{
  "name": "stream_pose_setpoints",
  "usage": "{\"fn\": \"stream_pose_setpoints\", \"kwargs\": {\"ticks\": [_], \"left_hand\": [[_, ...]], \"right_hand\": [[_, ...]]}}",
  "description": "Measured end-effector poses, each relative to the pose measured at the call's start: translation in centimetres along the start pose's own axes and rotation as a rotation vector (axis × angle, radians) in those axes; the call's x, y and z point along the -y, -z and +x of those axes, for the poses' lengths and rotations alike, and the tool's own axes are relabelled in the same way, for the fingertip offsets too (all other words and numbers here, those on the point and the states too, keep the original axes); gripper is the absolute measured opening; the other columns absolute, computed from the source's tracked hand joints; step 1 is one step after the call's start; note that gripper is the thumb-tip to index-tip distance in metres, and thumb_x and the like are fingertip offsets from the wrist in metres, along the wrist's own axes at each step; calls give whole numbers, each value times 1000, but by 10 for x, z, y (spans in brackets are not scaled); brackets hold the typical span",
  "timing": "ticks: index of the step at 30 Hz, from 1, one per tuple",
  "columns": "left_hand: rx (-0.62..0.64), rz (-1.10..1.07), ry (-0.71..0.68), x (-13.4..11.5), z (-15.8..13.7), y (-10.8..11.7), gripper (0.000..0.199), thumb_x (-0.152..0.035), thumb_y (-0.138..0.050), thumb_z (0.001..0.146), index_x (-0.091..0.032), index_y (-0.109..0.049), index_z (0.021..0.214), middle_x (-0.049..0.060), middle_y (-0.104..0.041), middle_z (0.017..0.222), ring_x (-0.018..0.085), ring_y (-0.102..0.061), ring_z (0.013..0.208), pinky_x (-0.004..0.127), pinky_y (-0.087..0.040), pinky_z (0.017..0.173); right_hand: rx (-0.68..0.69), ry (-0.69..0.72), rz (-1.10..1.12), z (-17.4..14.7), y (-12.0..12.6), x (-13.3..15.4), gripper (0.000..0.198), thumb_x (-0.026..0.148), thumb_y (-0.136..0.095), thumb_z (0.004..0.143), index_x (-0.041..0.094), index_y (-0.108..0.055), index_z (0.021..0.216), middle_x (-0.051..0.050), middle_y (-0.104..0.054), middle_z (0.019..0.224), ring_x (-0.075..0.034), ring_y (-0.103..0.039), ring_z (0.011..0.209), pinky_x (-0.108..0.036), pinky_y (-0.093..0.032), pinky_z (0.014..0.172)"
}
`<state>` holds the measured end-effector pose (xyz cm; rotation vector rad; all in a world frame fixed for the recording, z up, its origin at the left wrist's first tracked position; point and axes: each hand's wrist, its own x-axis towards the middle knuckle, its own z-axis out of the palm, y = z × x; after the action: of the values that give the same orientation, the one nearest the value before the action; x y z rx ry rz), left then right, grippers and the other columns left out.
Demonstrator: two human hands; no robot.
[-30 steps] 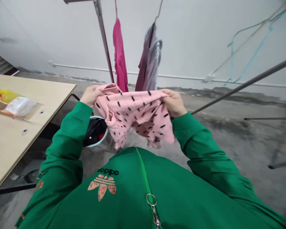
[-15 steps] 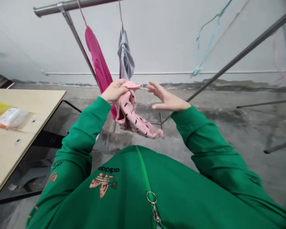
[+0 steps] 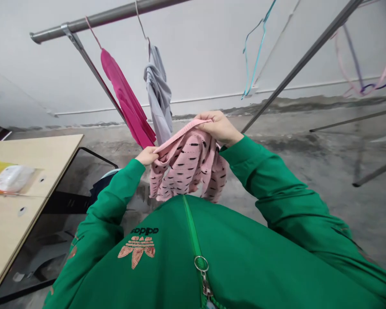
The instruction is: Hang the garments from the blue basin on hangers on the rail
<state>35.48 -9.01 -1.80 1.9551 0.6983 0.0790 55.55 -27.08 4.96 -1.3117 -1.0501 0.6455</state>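
Between my two hands hangs a pink knitted garment [image 3: 188, 165] with short black dashes; I cannot tell its exact kind. Its plain ribbed edge is stretched on a slant, higher at the right. My left hand [image 3: 147, 156] pinches the lower left end of that edge. The upper right end is gripped by my right hand [image 3: 220, 126], fingers over the rib. The lower part of the garment drops in loose folds in front of my green jacket. Just beyond my left hand hang a magenta garment [image 3: 125, 98] and a grey garment [image 3: 158, 92].
A metal clothes rail [image 3: 109, 18] crosses the upper left, its slanting legs reaching the floor. A turquoise hanger [image 3: 254, 53] and a pink hanger [image 3: 341, 60] hang at the right. On the left stands a wooden table [image 3: 51, 154] with a white package [image 3: 13, 178].
My right hand, open and apart before, has taken hold of the pink garment's ribbed edge. My left hand has moved lower, and the bunched garment is now spread out between both hands.
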Motion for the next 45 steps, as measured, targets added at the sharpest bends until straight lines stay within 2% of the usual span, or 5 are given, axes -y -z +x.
{"fn": "stream_pose_setpoints", "kwargs": {"ticks": [6,12,23,35,45], "left_hand": [[-242,-250,-83,-4,8,14,16,-17,-49,53,-14,-59,65,-6,-53,50,7,-46,46,16,-34,45],[-280,-272,-168,-25,19,5,15,-21,-50,56,-16,-57,68,-6,-49,52,8,-41,47,17,-30,46],[-442,740,-306,-58,38,8,15,-16,-47,74,-17,-63,76,11,-59,95,28,-57,100,34,-44,81],[-114,-517,20,-66,44,-30,21,-14,-51,55,-16,-54,76,-3,-56,57,12,-55,53,25,-49,59],[-90,-71,-182,-67,35,-44,18,-32,-56,74,-18,-54,62,-4,-53,46,9,-48,42,18,-36,43]], "right_hand": [[-81,-50,25,-10,16,-2,22,28,-73,59,12,-61,68,3,-50,59,-6,-41,54,-20,-30,53],[-219,-107,121,-24,33,-7,16,26,-68,54,12,-63,61,1,-55,55,-8,-46,53,-20,-34,51],[-403,-173,-33,-42,48,-9,12,19,-51,53,13,-58,62,5,-48,53,-6,-38,50,-20,-27,50],[-272,-105,-356,-62,56,-24,24,26,-43,70,14,-61,80,0,-58,74,-13,-50,71,-23,-37,68],[-315,-43,-910,-83,86,-35,33,11,-41,71,14,-67,90,-9,-65,92,-19,-58,87,-29,-44,80]]}}
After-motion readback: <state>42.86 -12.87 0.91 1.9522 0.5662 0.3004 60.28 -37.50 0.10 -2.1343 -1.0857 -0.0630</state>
